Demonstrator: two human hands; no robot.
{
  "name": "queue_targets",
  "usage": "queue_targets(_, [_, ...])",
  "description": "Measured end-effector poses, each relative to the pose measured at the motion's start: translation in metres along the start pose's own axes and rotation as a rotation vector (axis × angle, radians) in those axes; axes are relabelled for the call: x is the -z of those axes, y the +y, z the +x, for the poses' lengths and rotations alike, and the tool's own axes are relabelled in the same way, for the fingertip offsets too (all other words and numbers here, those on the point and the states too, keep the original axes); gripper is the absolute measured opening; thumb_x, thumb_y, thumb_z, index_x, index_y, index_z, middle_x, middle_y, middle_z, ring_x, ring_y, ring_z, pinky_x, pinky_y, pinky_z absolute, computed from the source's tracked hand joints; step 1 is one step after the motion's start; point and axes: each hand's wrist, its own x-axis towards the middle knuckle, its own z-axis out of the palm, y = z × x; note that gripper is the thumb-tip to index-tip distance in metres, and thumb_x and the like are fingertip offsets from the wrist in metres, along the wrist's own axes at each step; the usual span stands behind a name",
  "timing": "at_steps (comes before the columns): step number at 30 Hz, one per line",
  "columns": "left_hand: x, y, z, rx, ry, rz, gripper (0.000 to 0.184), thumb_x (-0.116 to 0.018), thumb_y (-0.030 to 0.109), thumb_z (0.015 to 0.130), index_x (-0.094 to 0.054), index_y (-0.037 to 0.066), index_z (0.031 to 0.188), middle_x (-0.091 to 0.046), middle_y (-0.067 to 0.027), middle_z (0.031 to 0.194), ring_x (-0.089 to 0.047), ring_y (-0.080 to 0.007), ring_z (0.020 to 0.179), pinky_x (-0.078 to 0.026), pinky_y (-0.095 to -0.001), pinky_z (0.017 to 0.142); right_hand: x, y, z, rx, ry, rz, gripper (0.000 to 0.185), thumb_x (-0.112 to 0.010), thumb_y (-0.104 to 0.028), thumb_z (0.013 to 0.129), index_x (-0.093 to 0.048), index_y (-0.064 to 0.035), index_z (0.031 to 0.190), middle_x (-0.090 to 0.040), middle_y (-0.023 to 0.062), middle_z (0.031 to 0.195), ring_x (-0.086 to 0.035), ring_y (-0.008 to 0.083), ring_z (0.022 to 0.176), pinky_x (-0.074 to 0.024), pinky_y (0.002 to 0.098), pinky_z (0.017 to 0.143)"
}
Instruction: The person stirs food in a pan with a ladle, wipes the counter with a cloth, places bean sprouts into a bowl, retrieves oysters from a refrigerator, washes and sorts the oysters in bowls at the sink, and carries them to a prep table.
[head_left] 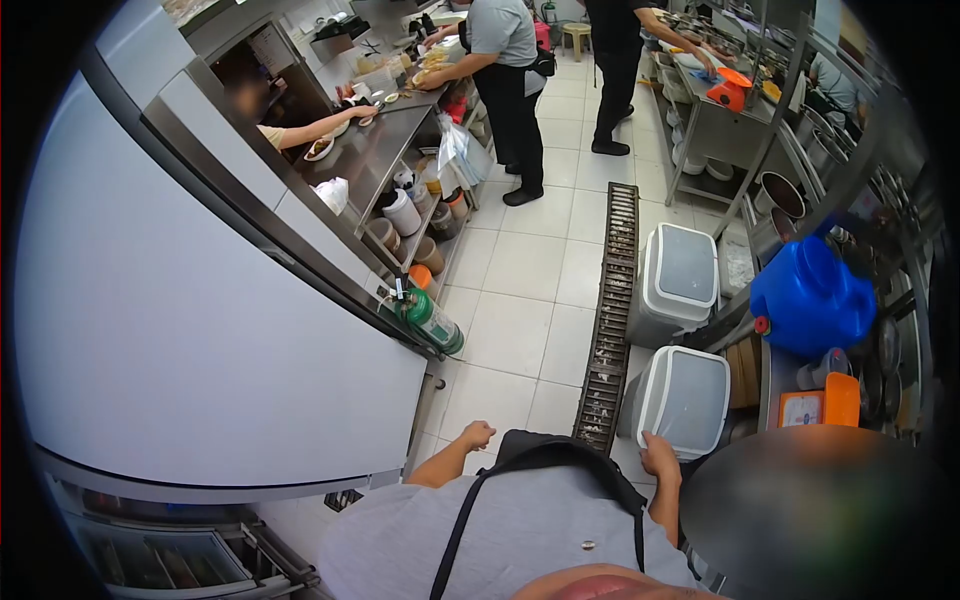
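Head view is showing the left hand (pixel 478 435) hanging with its fingers curled together. The right hand (pixel 658 457) is touching a grey rectangular bin with white-rimmed lid (pixel 685 402), standing at its one o'clock; whether these fingers are pinching, I cannot tell. A second similar bin (pixel 682 268) is standing at twelve o'clock from the first. A green cylindrical fire extinguisher (pixel 433 322) is standing at the left hand's eleven o'clock.

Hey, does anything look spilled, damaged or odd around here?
Nothing looks plainly spilled or broken. One oddity: the dark floor grate left of the lidded bin at your right hand shows pale, patchy marks, unlike the white tiles. Residue or glare, I can't tell.
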Motion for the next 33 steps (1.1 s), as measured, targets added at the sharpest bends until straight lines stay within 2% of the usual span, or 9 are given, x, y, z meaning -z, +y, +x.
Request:
queue_targets(4, [0.008,-0.011,0.001,0.036,0.015,0.033,0.030,-0.057,0.031,0.085,-0.061,0.002,0.094,-0.060,-0.0085,0.065,-0.061,-0.0184,0.055,-0.048,-0.0335,0.044,0.011,-0.003,0.002,-0.033,0.009,-0.014,0.043,-0.059,-0.009,0.078,-0.053,-0.0012,0.121,-0.058,0.0285,0.110,-0.054,0.0430,0.106,-0.0433,0.0471,0.092])
queue_targets(6, [0.008,-0.012,-0.002,0.060,-0.007,0.049,0.031,-0.057,0.031,0.085,-0.060,0.002,0.094,-0.060,-0.0079,0.064,-0.061,-0.0187,0.055,-0.048,-0.0334,0.044,0.000,0.007,0.011,0.051,0.069,0.001,0.034,-0.057,-0.008,0.079,-0.055,-0.0021,0.112,-0.059,0.0265,0.105,-0.056,0.0428,0.101,-0.0447,0.0490,0.089])
queue_targets(9, [0.000,-0.008,0.000,0.052,-0.035,0.035,0.030,-0.057,0.031,0.085,-0.061,0.002,0.093,-0.060,-0.0079,0.064,-0.061,-0.0186,0.054,-0.047,-0.0332,0.044,-0.007,0.003,0.020,0.081,0.061,-0.019,0.033,-0.055,-0.008,0.080,-0.055,-0.0018,0.112,-0.059,0.0266,0.103,-0.056,0.0427,0.101,-0.0447,0.0491,0.089])
queue_targets(12, [-0.012,-0.006,0.015,-0.016,-0.073,0.046,0.029,-0.057,0.031,0.085,-0.061,0.003,0.092,-0.060,-0.0075,0.064,-0.059,-0.0180,0.053,-0.046,-0.0329,0.043,0.000,-0.021,0.019,0.054,-0.047,-0.034,0.045,-0.056,-0.008,0.078,-0.054,-0.0026,0.122,-0.059,0.0268,0.113,-0.055,0.0411,0.107,-0.0440,0.0459,0.093])
queue_targets(15, [-0.021,0.011,0.020,-0.076,-0.089,0.064,0.028,-0.058,0.030,0.085,-0.062,0.003,0.091,-0.060,-0.0074,0.063,-0.058,-0.0175,0.052,-0.044,-0.0333,0.043,-0.014,-0.027,0.019,0.114,-0.009,-0.028,0.034,-0.049,-0.008,0.082,-0.055,-0.0037,0.115,-0.060,0.0248,0.105,-0.057,0.0410,0.101,-0.0462,0.0473,0.087])
queue_targets(25, [-0.005,0.036,0.025,-0.155,-0.029,0.163,0.031,-0.058,0.031,0.083,-0.063,0.002,0.093,-0.060,-0.0102,0.060,-0.057,-0.0192,0.048,-0.045,-0.0339,0.044,-0.020,-0.024,0.024,0.131,-0.034,-0.054,0.038,-0.046,-0.005,0.082,-0.056,-0.0043,0.118,-0.061,0.0259,0.106,-0.058,0.0412,0.100,-0.0469,0.0466,0.087])
queue_targets(28, [0.001,0.031,0.024,-0.140,-0.016,0.223,0.030,-0.057,0.030,0.082,-0.064,0.002,0.091,-0.060,-0.0107,0.059,-0.056,-0.0202,0.047,-0.046,-0.0345,0.044,-0.020,-0.024,0.029,0.098,-0.098,-0.042,0.044,-0.051,-0.002,0.077,-0.055,-0.0002,0.121,-0.060,0.0251,0.114,-0.055,0.0399,0.109,-0.0438,0.0436,0.095])
queue_targets(30, [0.005,0.029,0.023,-0.120,-0.027,0.219,0.029,-0.057,0.029,0.081,-0.064,0.002,0.089,-0.060,-0.0115,0.059,-0.057,-0.0210,0.047,-0.046,-0.0349,0.045,-0.018,-0.029,0.029,0.132,-0.072,-0.070,0.039,-0.046,-0.002,0.080,-0.056,-0.0035,0.118,-0.061,0.0268,0.108,-0.058,0.0415,0.102,-0.0467,0.0464,0.087])
queue_targets(33, [0.000,0.024,0.017,-0.130,-0.007,0.193,0.029,-0.057,0.028,0.080,-0.065,0.001,0.087,-0.060,-0.0125,0.059,-0.057,-0.0216,0.047,-0.047,-0.0355,0.045,-0.020,-0.030,0.039,0.170,-0.082,-0.087,0.040,-0.046,-0.002,0.080,-0.056,-0.0040,0.119,-0.061,0.0259,0.107,-0.058,0.0413,0.101,-0.0468,0.0465,0.087])
